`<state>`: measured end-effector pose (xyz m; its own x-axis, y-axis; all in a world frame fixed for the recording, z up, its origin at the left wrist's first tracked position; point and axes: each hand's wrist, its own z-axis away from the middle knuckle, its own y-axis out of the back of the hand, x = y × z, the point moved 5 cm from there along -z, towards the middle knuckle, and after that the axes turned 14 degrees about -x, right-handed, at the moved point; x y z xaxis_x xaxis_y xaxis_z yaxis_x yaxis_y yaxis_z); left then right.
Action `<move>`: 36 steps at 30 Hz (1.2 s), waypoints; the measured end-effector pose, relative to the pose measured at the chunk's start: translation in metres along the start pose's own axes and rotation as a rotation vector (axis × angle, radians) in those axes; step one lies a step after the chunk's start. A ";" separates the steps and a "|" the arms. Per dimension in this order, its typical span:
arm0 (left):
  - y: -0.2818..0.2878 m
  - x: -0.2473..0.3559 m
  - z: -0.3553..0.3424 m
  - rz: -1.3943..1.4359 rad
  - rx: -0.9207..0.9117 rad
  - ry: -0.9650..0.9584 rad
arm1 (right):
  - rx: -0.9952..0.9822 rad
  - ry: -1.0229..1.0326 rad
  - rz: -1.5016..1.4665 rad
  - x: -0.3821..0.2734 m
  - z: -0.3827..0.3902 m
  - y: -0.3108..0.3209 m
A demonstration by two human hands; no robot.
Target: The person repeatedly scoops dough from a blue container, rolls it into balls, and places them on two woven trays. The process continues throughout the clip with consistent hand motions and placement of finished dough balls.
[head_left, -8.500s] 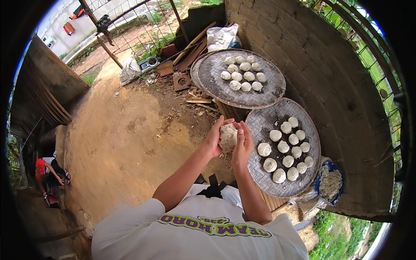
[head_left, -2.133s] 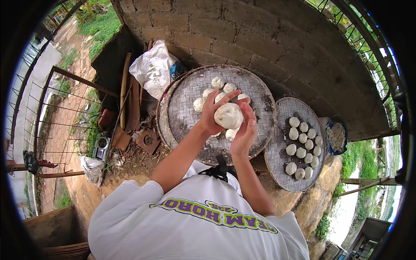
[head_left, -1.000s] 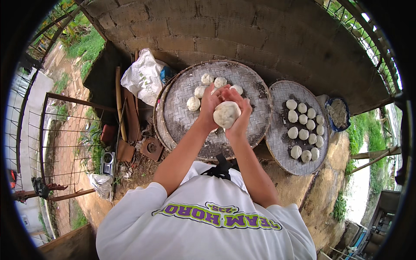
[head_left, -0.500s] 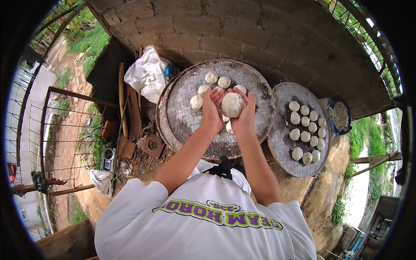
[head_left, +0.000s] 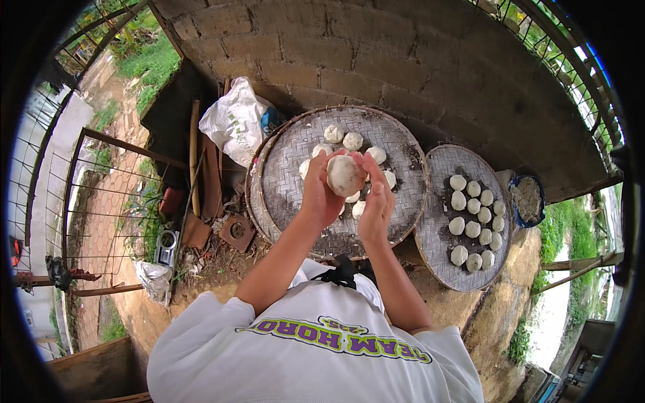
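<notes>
A large whitish, dark-speckled dough-like ball [head_left: 345,176] is held up over the round woven tray [head_left: 282,208]. My left hand [head_left: 320,193] cups it from the left and below, fingers curved round it. Against its right side lies my right hand [head_left: 376,205], its fingertips bent over the ball's upper right. Smaller balls of the same stuff, such as this pale ball [head_left: 353,140], sit on the tray around and beneath my hands; some are partly hidden by them.
Rows of similar small balls [head_left: 484,215] rest on a second woven tray [head_left: 440,245] at the right. Beside it stands a blue-rimmed container [head_left: 527,200] of greyish material. A block wall [head_left: 376,60] closes off the back. A white sack [head_left: 236,124] leans at the back left, near a metal-bar gate [head_left: 121,221].
Both hands have turned with the ball, which shifted slightly left. My right hand, cupped before, now stands more edge-on along the ball's right side. The view has tilted a little.
</notes>
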<state>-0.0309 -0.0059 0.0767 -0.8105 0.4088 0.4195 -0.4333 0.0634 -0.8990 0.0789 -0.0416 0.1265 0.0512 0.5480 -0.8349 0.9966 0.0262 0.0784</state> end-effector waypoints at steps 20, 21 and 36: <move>0.041 -0.006 -0.012 -0.196 0.134 -0.030 | 0.404 -0.746 -0.779 0.071 0.031 -0.032; 0.053 -0.008 -0.007 -0.099 0.214 0.038 | 0.141 -0.584 -0.476 0.060 0.027 -0.034; 0.205 -0.054 0.076 -0.118 0.537 0.210 | 0.115 -1.056 -0.542 0.201 0.171 -0.086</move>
<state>-0.1059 -0.0844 -0.1209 -0.6728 0.6024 0.4294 -0.6991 -0.3280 -0.6353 0.0149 -0.0770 -0.1409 -0.4036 -0.4715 -0.7841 0.9022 -0.0625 -0.4268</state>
